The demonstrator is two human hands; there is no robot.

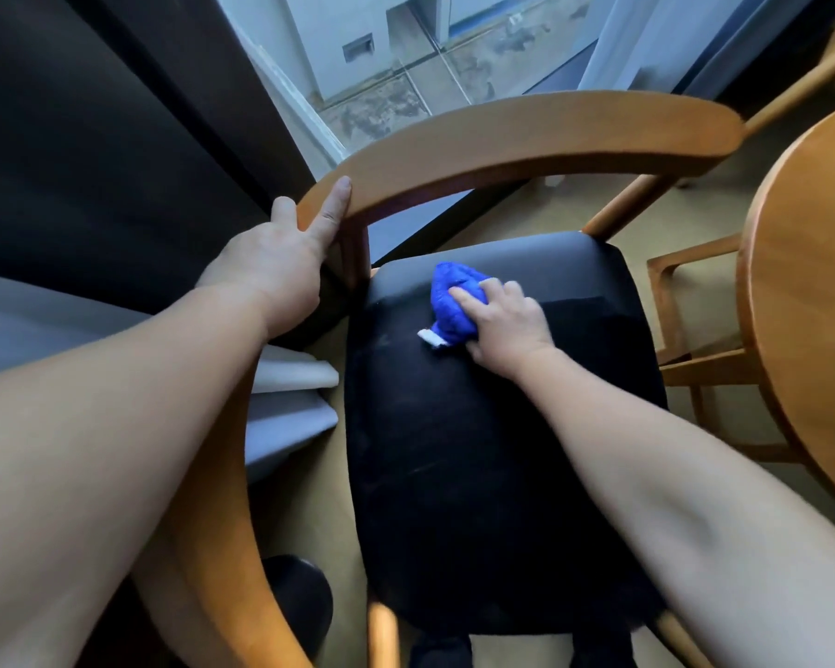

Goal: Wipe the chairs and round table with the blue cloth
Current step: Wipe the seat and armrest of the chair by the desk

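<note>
A wooden chair with a curved backrest (526,142) and a black padded seat (492,450) stands right below me. My right hand (504,323) presses the bunched blue cloth (447,298) onto the far part of the seat; a white tag sticks out at the cloth's near edge. My left hand (280,253) grips the left end of the curved backrest, thumb on top. The round wooden table (811,291) fills the right edge of the view.
Part of a second wooden chair (695,359) sits beyond the seat, under the table. A large window (406,55) is ahead, with a dark wall (92,137) on the left. A grey cushioned edge (285,407) lies at the chair's left. The floor is beige.
</note>
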